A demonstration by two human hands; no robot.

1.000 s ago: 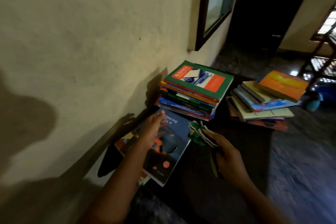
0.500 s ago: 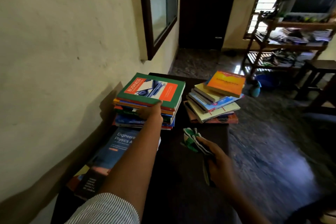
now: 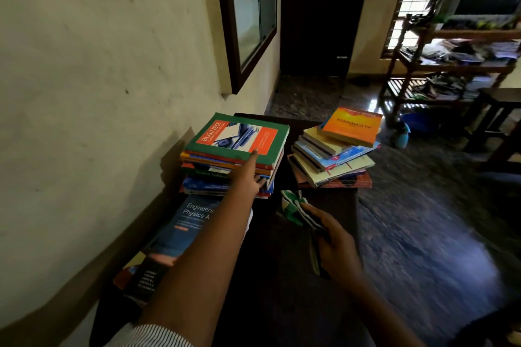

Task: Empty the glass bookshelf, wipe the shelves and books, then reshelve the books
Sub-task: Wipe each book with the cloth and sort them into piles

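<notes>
While the left hand [image 3: 247, 176] clamps the near corner of the tall stack [image 3: 205, 182] of books, thumb on the top cover and fingers curled against the spines lower down, the right hand [image 3: 337, 245] hangs nearer than that stack and to its right, fingers closed round a bunched green-and-white cloth [image 3: 293, 205] over the dark table [image 3: 282, 304]. The stack stands against the wall, spines facing the person. Its top book, the green Business Communication [image 3: 242, 135], lies flat, long axis running from the wall out across the table, title end toward the wall. Right of the stack and apart from it, a looser second pile [image 3: 332, 166] fans out, topped by an orange book [image 3: 352, 127] whose lettering reads upside down. Nearer than the stack, a blue Engineering Physics book [image 3: 183, 234] lies flat, long axis along the wall, partly under the left forearm. Above and beyond the stack, the glass bookshelf [image 3: 251, 8] is set in the wall; a shelf board shows behind its pane.
</notes>
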